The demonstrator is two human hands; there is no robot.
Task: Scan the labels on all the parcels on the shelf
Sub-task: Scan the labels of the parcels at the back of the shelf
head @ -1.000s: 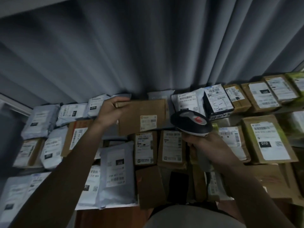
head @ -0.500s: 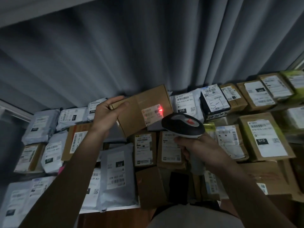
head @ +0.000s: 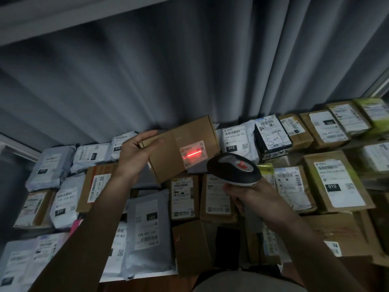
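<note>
Gripping the stiff, seemingly light cardboard box (head: 179, 147) by its end, left hand (head: 134, 153) tilts it; right hand (head: 250, 196) clasps the scanner (head: 233, 168).

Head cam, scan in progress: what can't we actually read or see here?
- Label on the held box, head view: print too small and washed out by the red scan line.
- Scanner handle and trigger: covered by the right hand.
- Parcels under the left forearm: labels partly covered.
- Bottom-left grey bags: cut off by the frame edge and blurred.
</note>
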